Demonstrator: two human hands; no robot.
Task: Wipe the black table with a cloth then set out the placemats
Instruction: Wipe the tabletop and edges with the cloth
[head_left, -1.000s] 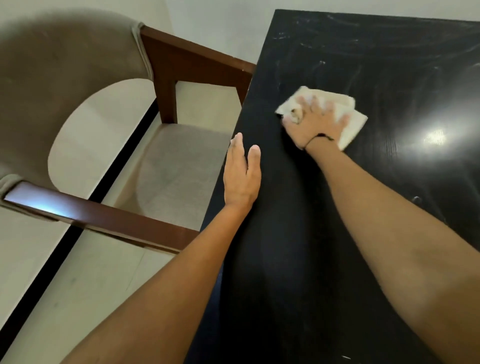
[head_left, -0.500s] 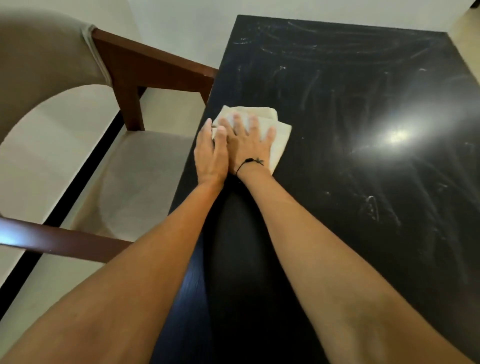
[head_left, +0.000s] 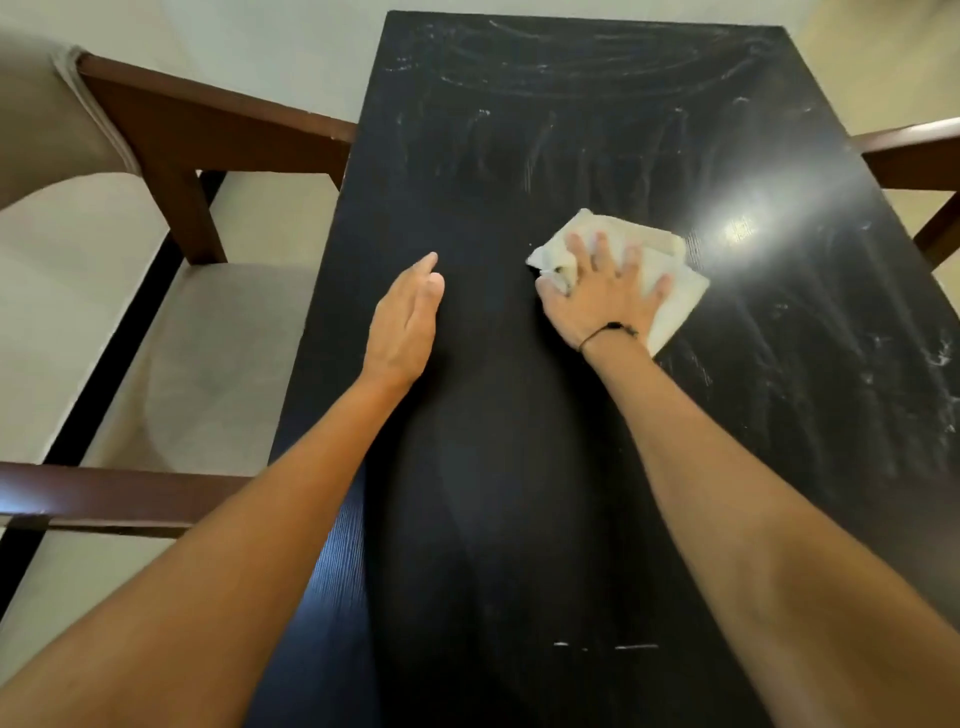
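Observation:
The black table (head_left: 519, 493) runs lengthwise away from me, streaked with pale smears at its far end and right side. A folded cream cloth (head_left: 670, 280) lies flat near the table's middle. My right hand (head_left: 602, 296) presses down on the cloth with fingers spread; a thin black band circles that wrist. My left hand (head_left: 405, 327) rests flat on the bare tabletop to the left of the cloth, fingers together, holding nothing. No placemats are in view.
A brown wooden armchair with beige upholstery (head_left: 208, 364) stands close against the table's left edge. Part of a second wooden chair (head_left: 914, 156) shows at the right edge. A bright light glare (head_left: 737, 228) reflects off the tabletop just right of the cloth. Pale floor surrounds the table.
My right hand has slid the cloth from the table's left edge rightward to the middle. My left hand, which was touching it half a second ago, now lies apart on the bare top.

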